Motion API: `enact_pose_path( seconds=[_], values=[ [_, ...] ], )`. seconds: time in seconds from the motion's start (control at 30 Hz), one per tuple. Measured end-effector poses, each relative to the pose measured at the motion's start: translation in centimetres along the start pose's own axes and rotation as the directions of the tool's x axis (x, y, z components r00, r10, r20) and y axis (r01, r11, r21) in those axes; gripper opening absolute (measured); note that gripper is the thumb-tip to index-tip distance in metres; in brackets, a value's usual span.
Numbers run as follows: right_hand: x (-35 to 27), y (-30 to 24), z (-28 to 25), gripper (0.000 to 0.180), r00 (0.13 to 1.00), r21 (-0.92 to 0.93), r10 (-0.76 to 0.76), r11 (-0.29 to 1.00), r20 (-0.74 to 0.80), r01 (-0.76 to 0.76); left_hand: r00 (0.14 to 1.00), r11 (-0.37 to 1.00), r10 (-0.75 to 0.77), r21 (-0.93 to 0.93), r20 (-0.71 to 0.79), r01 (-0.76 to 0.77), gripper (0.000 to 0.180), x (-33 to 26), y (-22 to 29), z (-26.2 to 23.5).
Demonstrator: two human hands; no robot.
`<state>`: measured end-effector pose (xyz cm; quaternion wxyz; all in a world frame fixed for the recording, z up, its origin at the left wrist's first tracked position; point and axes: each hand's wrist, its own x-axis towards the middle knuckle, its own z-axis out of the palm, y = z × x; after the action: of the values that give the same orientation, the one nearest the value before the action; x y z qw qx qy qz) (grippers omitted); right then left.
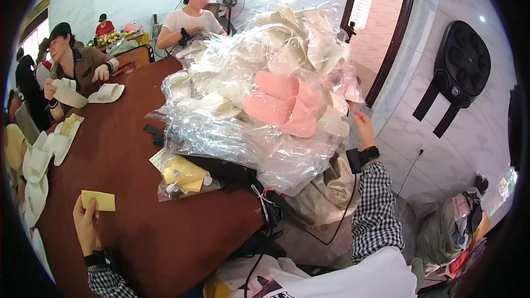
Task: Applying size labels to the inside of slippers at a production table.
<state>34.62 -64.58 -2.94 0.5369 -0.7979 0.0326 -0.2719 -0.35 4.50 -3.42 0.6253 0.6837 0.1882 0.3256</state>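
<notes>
A small yellow packet (98, 200) is pinched in the left hand (85, 222) above the brown surface (138, 232), while the large clear bag of slippers (259, 94), heaped unopened on that surface, is touched at its far side by the spread-fingered right hand (364, 128), so most sorting appears undone.

The room is brightly and evenly lit, with daylight admitted through the doorway (381, 27) at the upper right and a window (34, 41) at the far left, both blown out to near white. Glare is thrown off the clear plastic bags (237, 138) and the glossy wall tiles (486, 149). Straight edges are bent by the fisheye lens, the corners are blacked out, and detail is softened towards the rim.
</notes>
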Motion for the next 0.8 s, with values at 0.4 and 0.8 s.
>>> enact_pose_path(
  seconds=[0.4,0.8],
  values=[
    [6.4,11.3,6.3,0.063,0.952,0.404,0.263,0.862,0.159,-0.306,0.998,0.998,-0.061,0.007,0.006,0.061,0.013,0.0,0.1,0.0],
    [2.3,1.8,11.4,0.051,0.978,0.296,0.153,0.936,0.145,-0.190,0.997,0.999,-0.052,0.007,0.051,0.052,0.007,-0.3,1.3,1.2]
  ],
)
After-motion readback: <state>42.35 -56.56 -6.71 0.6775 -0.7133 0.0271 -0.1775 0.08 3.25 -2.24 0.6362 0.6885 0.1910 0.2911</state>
